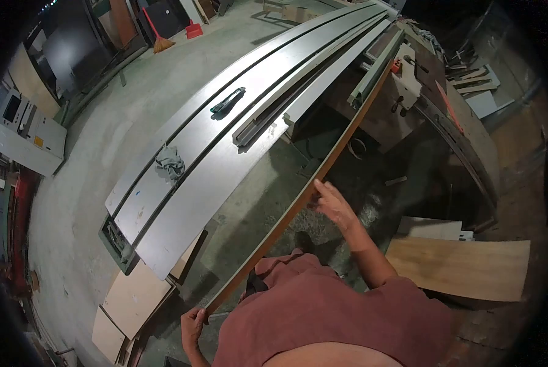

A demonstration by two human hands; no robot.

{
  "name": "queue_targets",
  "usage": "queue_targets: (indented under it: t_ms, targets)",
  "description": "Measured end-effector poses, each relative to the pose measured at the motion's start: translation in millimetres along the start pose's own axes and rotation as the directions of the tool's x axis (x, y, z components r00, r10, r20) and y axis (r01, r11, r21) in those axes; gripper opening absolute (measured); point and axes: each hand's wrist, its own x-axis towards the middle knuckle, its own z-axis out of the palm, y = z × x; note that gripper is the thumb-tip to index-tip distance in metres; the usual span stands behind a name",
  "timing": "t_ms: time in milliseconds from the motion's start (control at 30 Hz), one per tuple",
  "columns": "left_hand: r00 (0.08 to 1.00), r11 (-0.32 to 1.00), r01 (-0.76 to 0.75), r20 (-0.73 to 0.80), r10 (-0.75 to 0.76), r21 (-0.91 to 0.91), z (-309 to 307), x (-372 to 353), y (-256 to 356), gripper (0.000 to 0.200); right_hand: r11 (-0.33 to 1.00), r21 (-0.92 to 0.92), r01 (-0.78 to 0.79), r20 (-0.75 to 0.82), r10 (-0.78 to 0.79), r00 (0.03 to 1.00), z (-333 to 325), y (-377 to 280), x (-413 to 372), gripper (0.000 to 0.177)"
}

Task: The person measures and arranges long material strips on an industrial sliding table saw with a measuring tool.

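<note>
A long, narrow wooden strip (274,235) with an orange-brown face runs diagonally in front of my body. Its near end sits in my left hand (192,324), whose fingers are closed around it at the lower left. About midway along the strip, my right hand (334,205) grips it from the right side, the fingertips partly hidden behind it. The far end overlaps the machine's fence (378,70) at the upper right, close to a small red-orange part (397,66).
A long silver sliding table (194,208) lies left of the strip, bearing a crumpled grey cloth (170,162) and a dark green tool (228,103). Boards (463,266) lie at right, and panels (133,300) at lower left. A broom (162,43) and red dustpan (193,29) stand farther back.
</note>
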Motion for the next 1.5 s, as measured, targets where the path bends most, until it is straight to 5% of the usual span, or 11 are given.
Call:
queue_targets:
  t_ms: [33,67,100,133,167,233,267,400,667,867,1500]
  targets:
    - [1.0,1.0,-0.002,0.001,0.002,-0.004,1.7,-1.7,1.3,0.044,1.0,-0.004,-0.005,0.003,0.005,1.0,-2.8,0.5,1.7,0.03]
    - [1.0,1.0,0.002,-0.001,-0.002,-0.011,2.8,-2.3,-3.0,0.044,0.801,-0.569,0.189,-0.194,-0.353,0.915,-0.2,-5.4,3.0,0.038]
    - [1.0,1.0,-0.001,-0.016,0.001,0.002,4.2,-2.2,-9.6,0.046,0.298,-0.946,0.13,-0.127,-0.706,0.697,2.6,-12.4,3.0,0.047]
    - [1.0,1.0,-0.004,-0.03,0.004,0.014,6.3,-2.1,-14.2,0.047,0.082,-0.971,0.225,0.079,-0.776,0.626,4.2,-21.9,-1.8,0.055]
    - [1.0,1.0,0.002,-0.026,-0.002,0.008,7.8,-2.8,-16.2,0.047,0.078,-0.972,0.222,0.082,-0.772,0.63,7.0,-27.8,-3.7,0.055]
    - [0.997,0.997,-0.045,-0.054,0.048,0.059,10.2,-1.5,-18.2,0.051,-0.295,-0.866,0.403,0.499,-0.467,0.73,11.7,-35.6,-8.1,0.054]
    - [0.998,0.997,-0.048,-0.046,0.051,0.058,11.3,0.7,-18.5,0.051,-0.378,-0.811,0.446,0.566,-0.319,0.76,19.2,-35.4,-12.2,0.058]
    - [0.995,0.997,-0.031,-0.088,0.038,0.077,12.9,0.0,-14.3,0.055,-0.405,-0.71,0.576,0.664,-0.114,0.739,18.0,-27.9,-7.0,0.059]
    - [0.995,0.999,0.003,-0.101,0.002,0.046,41.7,7.5,31.7,0.053,-0.434,-0.746,0.505,0.643,-0.271,0.717,-3.5,-48.3,9.9,0.046]
    - [0.995,0.998,0.062,-0.078,-0.06,0.033,61.4,22.2,29.7,0.051,-0.489,-0.733,0.473,0.642,-0.269,0.718,-23.9,-54.2,21.8,0.045]
    - [0.996,0.994,-0.086,0.02,0.084,0.064,123.0,89.1,113.8,0.055,-0.495,-0.743,0.45,0.619,-0.254,0.743,-90.9,-125.5,91.4,0.044]
